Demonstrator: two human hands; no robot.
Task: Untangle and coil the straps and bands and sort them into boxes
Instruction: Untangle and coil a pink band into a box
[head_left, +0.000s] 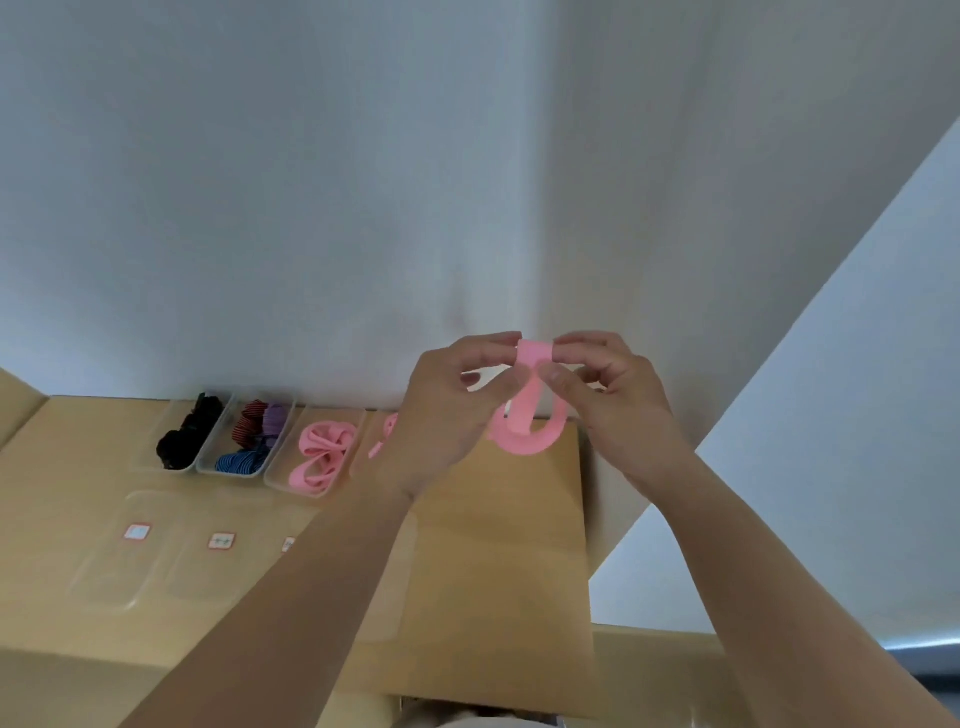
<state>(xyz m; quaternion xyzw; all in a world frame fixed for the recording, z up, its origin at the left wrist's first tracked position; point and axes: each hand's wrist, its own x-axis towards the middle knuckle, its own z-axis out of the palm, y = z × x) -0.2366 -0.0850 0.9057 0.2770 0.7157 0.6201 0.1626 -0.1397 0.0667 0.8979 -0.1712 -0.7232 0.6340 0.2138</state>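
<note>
Tabletop (493, 545): hands (452, 410) (618, 395), pinching band (524, 441), maybe hide fourth box (370, 448).

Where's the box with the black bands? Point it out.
In the head view, the box with the black bands stands leftmost in the row against the wall, next to the box of striped bands.

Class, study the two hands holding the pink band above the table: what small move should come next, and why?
Probably wind the hanging loop onto the small roll. The left hand and right hand pinch the pink band at its rolled top, held above the table, while the rest dangles loose and uncoiled.
</note>
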